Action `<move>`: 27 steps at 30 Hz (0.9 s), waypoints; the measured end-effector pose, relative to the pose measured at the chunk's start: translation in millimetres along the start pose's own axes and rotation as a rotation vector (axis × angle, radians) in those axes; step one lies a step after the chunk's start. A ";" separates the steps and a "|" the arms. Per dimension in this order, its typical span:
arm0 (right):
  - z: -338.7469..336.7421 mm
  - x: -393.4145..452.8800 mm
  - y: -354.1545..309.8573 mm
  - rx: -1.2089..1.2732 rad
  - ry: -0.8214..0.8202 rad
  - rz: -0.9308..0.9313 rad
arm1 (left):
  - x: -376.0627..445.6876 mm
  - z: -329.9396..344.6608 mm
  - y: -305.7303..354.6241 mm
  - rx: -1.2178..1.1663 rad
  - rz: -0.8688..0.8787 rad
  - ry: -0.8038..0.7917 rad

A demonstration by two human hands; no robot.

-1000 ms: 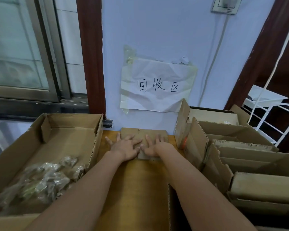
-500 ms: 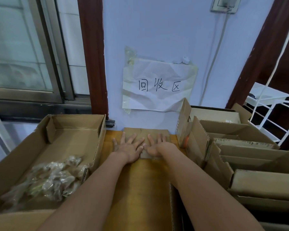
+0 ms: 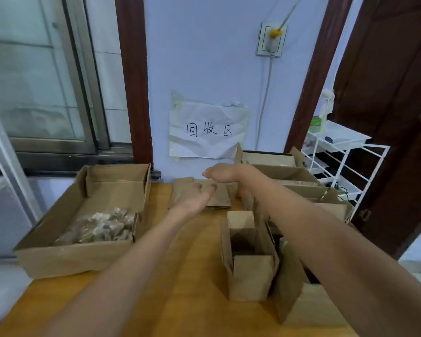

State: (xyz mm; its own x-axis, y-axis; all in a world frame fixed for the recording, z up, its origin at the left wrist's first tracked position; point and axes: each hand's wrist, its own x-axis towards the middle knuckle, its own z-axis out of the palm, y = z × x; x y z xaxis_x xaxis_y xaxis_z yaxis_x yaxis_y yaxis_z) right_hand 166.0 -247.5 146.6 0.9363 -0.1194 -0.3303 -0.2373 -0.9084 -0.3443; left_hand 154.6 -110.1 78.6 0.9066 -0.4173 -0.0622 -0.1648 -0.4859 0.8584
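Wooden tabletop (image 3: pixel 192 276) runs out to a pale wall. Nearest, on the right, stands a small open carton (image 3: pixel 249 259). Beyond it the left hand (image 3: pixel 195 198), fingers loosely spread and gripping nothing, lies on or just over the flattened cardboard (image 3: pixel 220 199); blur hides the contact. That sheet sits at the table's far edge, long axis left to right. The right hand (image 3: pixel 219 172) hovers above it, flat and empty, so the left is nearer. A paper sign (image 3: pixel 208 130) hangs behind.
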 end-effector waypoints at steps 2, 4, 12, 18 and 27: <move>5.6 -38.7 2.2 -0.074 0.012 -0.051 | -49.5 17.1 3.9 -0.053 -0.022 -0.076; 17.4 -72.5 14.6 -0.146 0.055 -0.118 | -94.1 35.5 -0.3 0.048 -0.084 -0.120; 95.9 -170.8 37.9 -0.327 0.348 -0.155 | -147.2 29.9 -50.3 -0.296 -0.146 0.020; 146.2 -204.4 17.0 0.197 0.761 -0.109 | -193.0 1.2 -81.9 -0.358 0.030 0.295; 210.9 -212.1 28.8 0.349 0.837 -0.350 | -233.4 -6.4 -108.3 -0.535 -0.090 0.126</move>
State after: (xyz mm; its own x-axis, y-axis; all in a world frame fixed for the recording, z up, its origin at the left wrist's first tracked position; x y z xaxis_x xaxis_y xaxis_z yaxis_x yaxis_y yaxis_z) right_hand -94.0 -163.8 21.4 0.8176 -0.2340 0.5261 0.1529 -0.7927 -0.5902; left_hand -36.7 44.9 3.4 0.9529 -0.2811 -0.1138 0.1059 -0.0434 0.9934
